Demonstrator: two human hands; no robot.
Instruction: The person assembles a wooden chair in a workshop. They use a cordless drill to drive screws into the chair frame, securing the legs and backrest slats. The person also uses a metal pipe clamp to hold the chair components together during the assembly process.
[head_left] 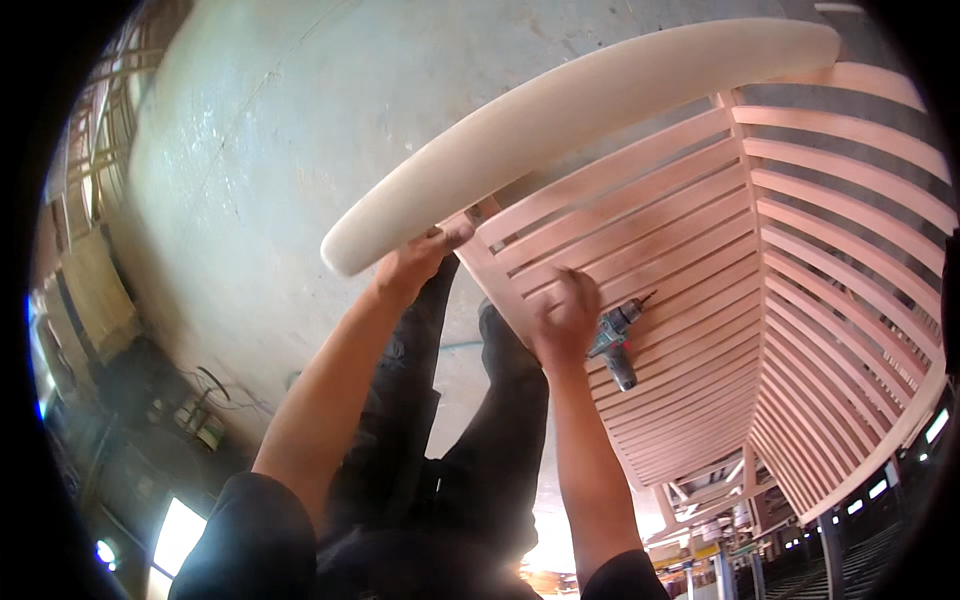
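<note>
A slatted wooden bench fills the right side, with a wide, pale, curved armrest (560,110) at its end. My left hand (425,258) is closed under the near end of the armrest, beside the front post. Most of its fingers are hidden, so what it grips is unclear. Over the seat slats (640,225), near the front rail (500,285), my right hand (566,315) is curled closed and slightly blurred. Anything inside it is hidden. Just right of that hand, a cordless drill (617,340) with a bit fitted lies on the slats.
The slatted backrest (850,220) curves along the right. Grey concrete floor (260,150) spreads to the left and beyond the armrest. Wooden frames (100,150) and cardboard (97,280) stand at the far left. Cables (225,390) lie on the floor near my left arm.
</note>
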